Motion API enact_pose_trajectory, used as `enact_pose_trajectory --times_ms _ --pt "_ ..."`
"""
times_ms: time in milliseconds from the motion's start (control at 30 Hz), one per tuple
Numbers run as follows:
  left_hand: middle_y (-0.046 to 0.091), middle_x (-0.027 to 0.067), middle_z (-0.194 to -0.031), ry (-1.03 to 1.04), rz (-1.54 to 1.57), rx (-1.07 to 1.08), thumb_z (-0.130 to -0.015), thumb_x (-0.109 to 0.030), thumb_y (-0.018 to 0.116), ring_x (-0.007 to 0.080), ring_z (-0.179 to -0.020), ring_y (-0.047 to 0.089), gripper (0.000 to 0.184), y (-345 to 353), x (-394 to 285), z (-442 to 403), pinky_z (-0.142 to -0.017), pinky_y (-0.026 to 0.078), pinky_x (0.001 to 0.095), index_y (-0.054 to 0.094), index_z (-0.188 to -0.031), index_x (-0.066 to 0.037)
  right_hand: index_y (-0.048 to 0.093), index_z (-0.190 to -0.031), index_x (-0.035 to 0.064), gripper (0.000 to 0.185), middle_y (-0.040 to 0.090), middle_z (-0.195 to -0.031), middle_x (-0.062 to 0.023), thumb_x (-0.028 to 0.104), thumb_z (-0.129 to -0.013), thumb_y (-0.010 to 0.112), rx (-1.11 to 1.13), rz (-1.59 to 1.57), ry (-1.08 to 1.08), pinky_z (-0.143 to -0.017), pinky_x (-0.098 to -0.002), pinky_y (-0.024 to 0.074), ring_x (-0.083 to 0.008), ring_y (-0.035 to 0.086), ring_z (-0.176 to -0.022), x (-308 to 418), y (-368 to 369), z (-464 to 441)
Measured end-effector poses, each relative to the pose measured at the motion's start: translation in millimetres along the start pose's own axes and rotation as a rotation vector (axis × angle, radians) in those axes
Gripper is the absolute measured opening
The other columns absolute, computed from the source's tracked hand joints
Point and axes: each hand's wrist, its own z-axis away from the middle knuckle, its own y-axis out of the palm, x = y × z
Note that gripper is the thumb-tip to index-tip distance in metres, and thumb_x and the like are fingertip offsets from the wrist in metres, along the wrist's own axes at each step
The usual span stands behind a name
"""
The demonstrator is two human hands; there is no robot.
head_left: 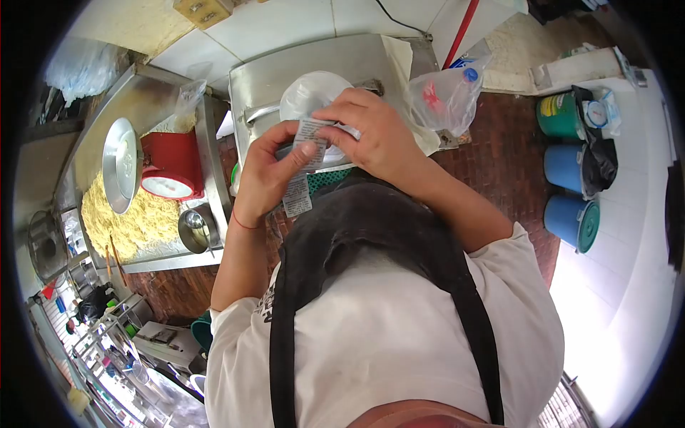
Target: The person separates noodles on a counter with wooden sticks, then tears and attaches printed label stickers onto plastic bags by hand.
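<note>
Printed paper strip (298, 197) pinched up at the near side of a steel tabletop (267, 77)

So both hands are on this one strip, held up in front of the dark apron (357, 221). The left hand (270, 167) has its grip clamped on the strip, thumb pressed flat across the front, with the lower end hanging loose below it. The right hand (371, 132) has thumb and fingers together at the upper end, with a small pale bit showing by the thumb. Can't tell if that's part of the strip. The print's too tiny to read.

Right behind the hands on the tabletop there's a white round container (310, 89), looks like clear plastic over it. Just right of that, a plastic bag (446, 100) with a blue-capped bottle (470, 75) in it.

Off to the left, a second metal tabletop (215, 153) has a red scale (171, 160) with a shiny pan (123, 165), a metal pot (198, 227) and a big heap of yellow crumbly stuff (125, 225).
</note>
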Motion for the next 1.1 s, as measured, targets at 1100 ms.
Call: enact_pose_trajectory --times_ms 1100 --pt "0.072 0.0133 -0.084 0.056 -0.648 -0.048 -0.086 -0.010 0.075 0.0156 -0.074 0.066 0.020 -4.0 -4.1 10.5 -0.070 0.051 0.0290 0.070 -0.104 -0.001 0.071 -0.090 0.0035 0.017 0.068 -0.085 -0.0106 0.018 -0.082 0.077 0.111 -0.249 0.192 -0.068 -0.0379 0.0514 -0.0285 0.065 -0.075 -5.2 -0.6 14.9"
